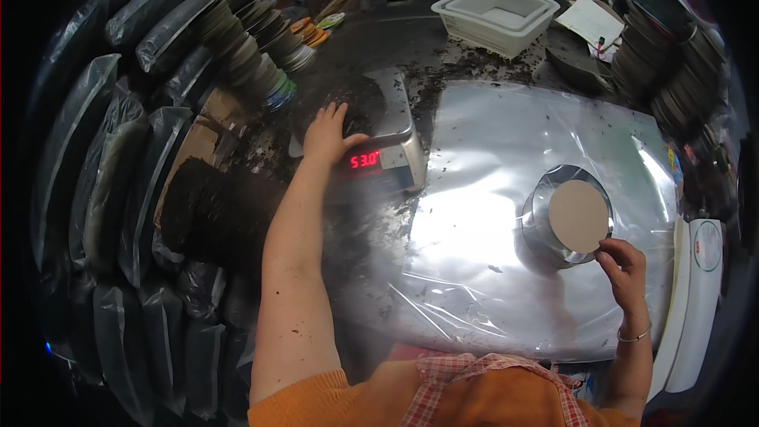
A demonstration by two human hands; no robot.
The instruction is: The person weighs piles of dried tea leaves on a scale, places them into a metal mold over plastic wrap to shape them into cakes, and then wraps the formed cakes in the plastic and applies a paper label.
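My left hand [327,135], fingers spread, lies at the front of the platform of a digital scale [398,108]. Dark, loose, crumbly matter [356,101] covers part of the platform beside my fingers. Red digits glow on the scale's front. Over to the right, my right hand [622,270] pinches the lower edge of a round tan board disc [578,216]. The disc is at the mouth of a shiny cylinder [536,237]; whether my fingertips also touch the cylinder's rim is hard to see. The cylinder stands on a large clear plastic sheet [474,302].
Stacked filled plastic bags [101,190] line the left side. A dark heap [201,207] lies by a cardboard piece [201,130]. White plastic baskets [498,15] stand at the back. Stacked discs [640,65] rise at right, above a long white appliance [699,302].
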